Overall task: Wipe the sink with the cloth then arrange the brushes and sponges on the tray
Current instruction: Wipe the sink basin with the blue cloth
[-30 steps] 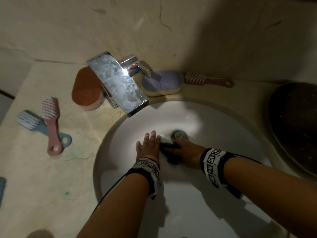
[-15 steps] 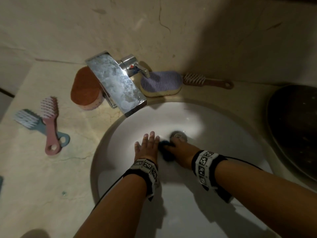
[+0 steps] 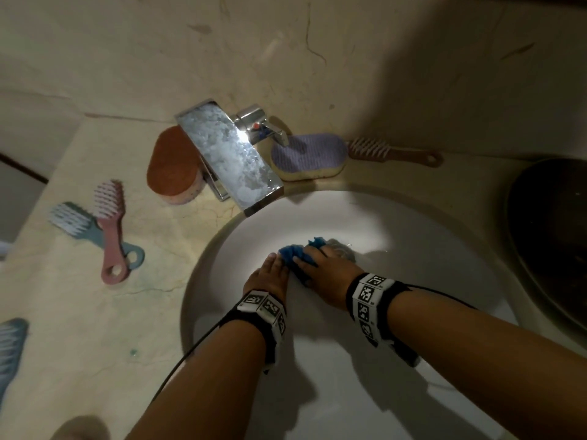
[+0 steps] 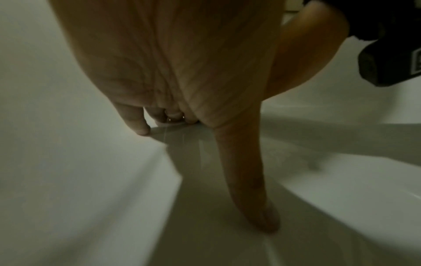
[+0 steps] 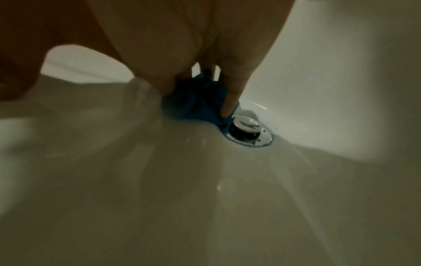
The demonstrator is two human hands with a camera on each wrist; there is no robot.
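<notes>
While my right hand (image 3: pixel 324 274) presses the blue cloth (image 3: pixel 297 254) against the white sink (image 3: pixel 413 236), my fingers curl over the bunched fabric, a grasping grip on the cloth; in the right wrist view a fingertip (image 5: pixel 229 106) pins the cloth's edge just beside the chrome drain (image 5: pixel 248 132), and the cloth touches the drain's rim. My left hand (image 3: pixel 270 276) lies flat on the basin on the side of the cloth away from the drain, fingers straight, grip released, fingertips touching the cloth's near edge. From the left wrist view the fingers (image 4: pixel 250 180) stretch along the wet porcelain, nothing held. Measured from the faucet (image 3: pixel 230 157): an orange sponge (image 3: pixel 173 168) sits just to its left on the desk (image 3: pixel 79 312), partly tucked behind the spout. A purple sponge (image 3: pixel 309 155) with a yellow underside sits just to its right, and a brown-handled brush (image 3: pixel 394 152) lies beyond that sponge against the wall. Well to the faucet's left, a pink brush (image 3: pixel 111 230) lies crossed over a grey-blue brush (image 3: pixel 81 227), handles overlapping. Another bluish bristled thing (image 3: pixel 9 350) shows at the far left edge, cut off. A dark round tray (image 3: pixel 552 236) sits far to the faucet's right, beside the sink's rim.
</notes>
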